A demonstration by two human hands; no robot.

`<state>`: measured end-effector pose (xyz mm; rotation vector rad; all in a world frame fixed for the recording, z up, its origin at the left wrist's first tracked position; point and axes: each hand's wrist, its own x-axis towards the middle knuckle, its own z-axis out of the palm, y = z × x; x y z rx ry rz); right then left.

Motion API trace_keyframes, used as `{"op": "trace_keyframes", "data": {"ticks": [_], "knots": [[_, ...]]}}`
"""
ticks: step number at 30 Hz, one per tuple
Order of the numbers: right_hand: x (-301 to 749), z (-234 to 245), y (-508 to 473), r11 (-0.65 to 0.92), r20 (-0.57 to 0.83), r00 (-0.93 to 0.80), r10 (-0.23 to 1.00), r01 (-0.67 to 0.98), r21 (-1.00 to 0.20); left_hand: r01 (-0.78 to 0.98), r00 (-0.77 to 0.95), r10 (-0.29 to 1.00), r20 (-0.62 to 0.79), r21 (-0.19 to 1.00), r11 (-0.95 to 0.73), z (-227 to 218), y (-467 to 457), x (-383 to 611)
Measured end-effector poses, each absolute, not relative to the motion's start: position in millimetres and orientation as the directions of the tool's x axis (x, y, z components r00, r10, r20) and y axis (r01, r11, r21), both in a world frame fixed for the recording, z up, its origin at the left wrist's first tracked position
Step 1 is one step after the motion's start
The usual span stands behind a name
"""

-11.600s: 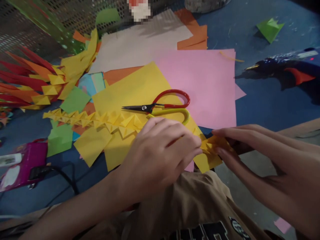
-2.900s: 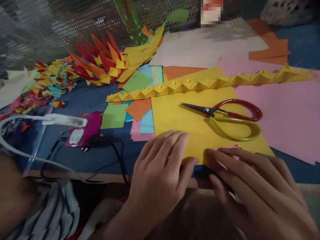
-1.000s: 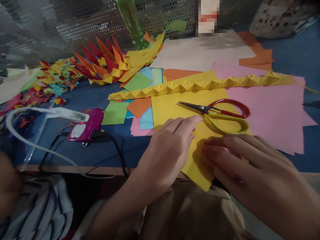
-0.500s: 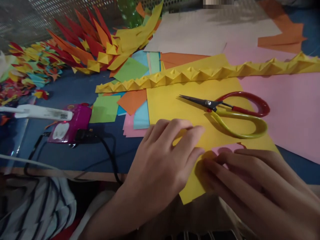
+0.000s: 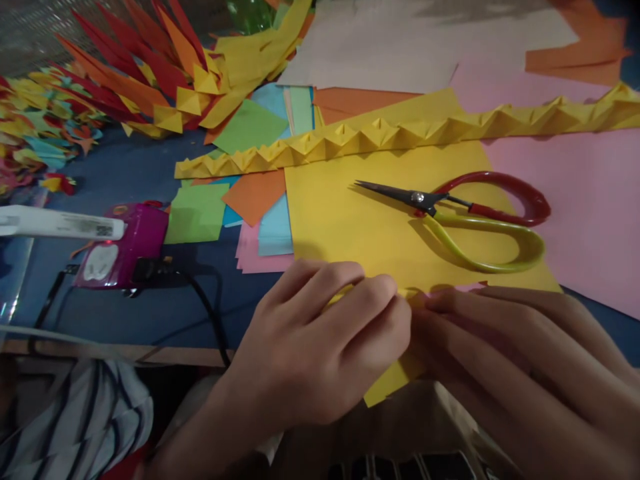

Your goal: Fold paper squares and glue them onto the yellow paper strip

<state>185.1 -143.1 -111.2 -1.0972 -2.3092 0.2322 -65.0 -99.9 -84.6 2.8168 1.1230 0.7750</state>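
My left hand is closed, its fingers curled down over a sheet of yellow paper. Its fingertips meet those of my right hand, and whatever lies between them is hidden. My right hand pinches a small piece of pink paper against the yellow sheet; only the pink paper's upper edge shows, with a dark red bit at its corner. Just beyond both hands lie scissors, with one red and one yellow-green handle. Behind the scissors runs a long folded yellow paper strip with a row of raised points.
Left of the hands sits a purple power adapter with a white plug and cables. Colored paper squares lie beside the yellow sheet. A red and orange folded paper piece and a heap of paper scraps fill the back left.
My left hand's fingers have curled in and moved against my right fingertips, covering more of the pink paper. The right hand stays nearly in place. The view has shifted slightly.
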Motion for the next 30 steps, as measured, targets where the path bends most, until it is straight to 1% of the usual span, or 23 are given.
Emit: {"op": "trace_keyframes", "data": {"ticks": [2, 4, 7, 9, 13, 16, 21, 23, 27, 30], "knots": [[184, -111, -143, 0.637, 0.417, -0.488, 0.767, 0.654, -0.408, 0.620, 0.662, 0.631, 0.405, 0.178, -0.764, -84, -102, -70], [183, -111, -143, 0.638, 0.419, -0.488, 0.765, 0.659, -0.397, 0.613, 0.672, 0.638, 0.375, 0.200, -0.764, -83, -104, -74], [183, -113, -143, 0.636, 0.403, -0.499, 0.767, 0.673, -0.378, 0.610, 0.671, 0.654, 0.349, 0.243, -0.755, -83, -106, -78], [182, -113, -143, 0.615, 0.383, -0.486, 0.785, 0.685, -0.391, 0.609, 0.668, 0.662, 0.340, 0.262, -0.749, -82, -107, -79], [176, -109, -141, 0.608, 0.403, -0.466, 0.788, 0.691, -0.390, 0.642, 0.647, 0.705, 0.289, 0.292, -0.709, -81, -110, -80], [173, -107, -139, 0.587, 0.364, -0.465, 0.807, 0.702, -0.403, 0.641, 0.646, 0.711, 0.278, 0.308, -0.703, -81, -112, -79], [177, -110, -135, 0.652, 0.412, -0.515, 0.752, 0.675, -0.346, 0.651, 0.620, 0.743, 0.252, 0.363, -0.667, -81, -115, -79], [180, -111, -135, 0.645, 0.407, -0.510, 0.758, 0.680, -0.349, 0.635, 0.625, 0.733, 0.267, 0.372, -0.677, -82, -115, -81], [184, -109, -136, 0.651, 0.417, -0.513, 0.750, 0.681, -0.334, 0.585, 0.658, 0.680, 0.325, 0.349, -0.732, -85, -112, -85], [185, -109, -136, 0.653, 0.400, -0.527, 0.750, 0.686, -0.320, 0.587, 0.660, 0.679, 0.322, 0.344, -0.733, -85, -111, -85]]}}
